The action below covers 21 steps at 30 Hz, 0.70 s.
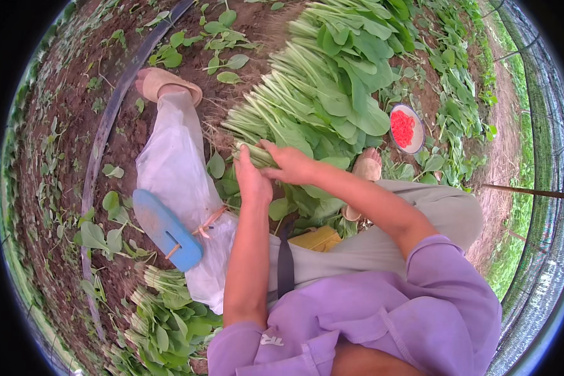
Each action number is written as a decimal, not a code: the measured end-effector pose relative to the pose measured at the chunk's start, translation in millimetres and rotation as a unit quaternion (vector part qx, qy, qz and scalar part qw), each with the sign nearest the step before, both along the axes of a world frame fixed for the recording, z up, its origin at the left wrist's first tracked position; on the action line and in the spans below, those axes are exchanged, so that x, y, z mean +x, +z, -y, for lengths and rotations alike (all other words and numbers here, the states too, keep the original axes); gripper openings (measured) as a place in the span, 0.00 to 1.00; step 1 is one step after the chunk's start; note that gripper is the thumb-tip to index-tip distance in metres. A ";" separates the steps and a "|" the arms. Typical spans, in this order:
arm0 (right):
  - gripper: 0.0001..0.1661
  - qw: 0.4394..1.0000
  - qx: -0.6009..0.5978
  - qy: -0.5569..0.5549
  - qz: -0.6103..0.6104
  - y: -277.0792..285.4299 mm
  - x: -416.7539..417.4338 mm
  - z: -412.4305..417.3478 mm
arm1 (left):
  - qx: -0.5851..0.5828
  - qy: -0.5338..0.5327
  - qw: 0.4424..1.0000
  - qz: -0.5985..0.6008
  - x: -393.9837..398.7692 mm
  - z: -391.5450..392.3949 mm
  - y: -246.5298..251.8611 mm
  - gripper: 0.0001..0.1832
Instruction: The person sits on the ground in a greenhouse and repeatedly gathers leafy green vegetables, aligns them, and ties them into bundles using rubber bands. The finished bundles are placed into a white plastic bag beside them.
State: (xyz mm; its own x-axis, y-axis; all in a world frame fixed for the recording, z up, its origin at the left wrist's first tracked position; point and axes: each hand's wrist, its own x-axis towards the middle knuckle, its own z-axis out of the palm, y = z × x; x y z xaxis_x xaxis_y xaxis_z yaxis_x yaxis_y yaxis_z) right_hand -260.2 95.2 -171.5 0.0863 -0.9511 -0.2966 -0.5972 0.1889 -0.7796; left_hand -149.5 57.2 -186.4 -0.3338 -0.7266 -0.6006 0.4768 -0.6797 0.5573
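Between my legs, my left hand (254, 181) and my right hand (289, 162) hold one bunch of leafy greens (258, 156) by its pale green stems. The stem ends point up and left, and the leaves hang down below my hands. Just beyond lies a long row of pulled leafy greens (282, 103), with stems and roots to the left and broad leaves to the right. A white bowl with a dark rim (421, 136) holds small red bands (403, 128) on the right, beyond my right foot.
Tied bunches of greens (169, 324) lie at the lower left. A blue foam pad (162, 225) is strapped to my left leg over a clear plastic cover. A dark hose (104, 127) runs along the soil. Netting (545, 141) stands at the right; something yellow (317, 238) lies under me.
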 end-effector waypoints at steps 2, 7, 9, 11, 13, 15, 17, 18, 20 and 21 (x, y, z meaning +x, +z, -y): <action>0.34 0.999 0.036 -0.018 0.011 2.1 -8.2 7.9 | -0.065 -0.027 0.996 0.053 1.2 2.7 1.1 0.19; 0.25 0.966 0.150 0.029 0.210 17.1 -25.2 31.7 | -0.154 -0.009 0.986 0.061 7.7 21.3 9.2 0.22; 0.27 0.969 0.122 0.074 0.203 16.1 -12.4 36.5 | -0.072 0.044 0.996 -0.039 5.0 23.4 5.4 0.18; 0.27 0.952 0.206 0.151 0.171 14.1 -28.7 56.7 | -0.075 0.028 0.992 -0.096 12.3 28.7 -8.9 0.14; 0.27 0.941 0.203 0.010 0.270 -13.4 -53.1 74.9 | -0.062 0.048 0.994 -0.078 10.4 33.8 -5.0 0.09; 0.23 0.975 0.107 -0.189 0.053 -50.1 -67.5 98.8 | -0.036 0.071 0.995 -0.067 7.6 38.7 -7.3 0.10; 0.19 0.971 0.072 -0.165 -0.160 -90.4 -70.7 107.0 | -0.004 0.072 0.997 -0.014 0.9 42.0 -3.8 0.09; 0.17 0.953 0.053 -0.144 -0.263 -98.3 -67.4 112.1 | 0.012 0.078 0.997 0.013 0.4 43.7 -4.3 0.09; 0.14 0.950 0.044 -0.183 -0.249 -109.3 -67.3 110.3 | 0.033 0.088 0.996 -0.001 -0.4 47.1 -8.5 0.09; 0.13 0.949 0.040 -0.198 -0.243 -108.1 -64.8 109.2 | 0.044 0.096 0.994 -0.008 0.1 48.3 -11.9 0.09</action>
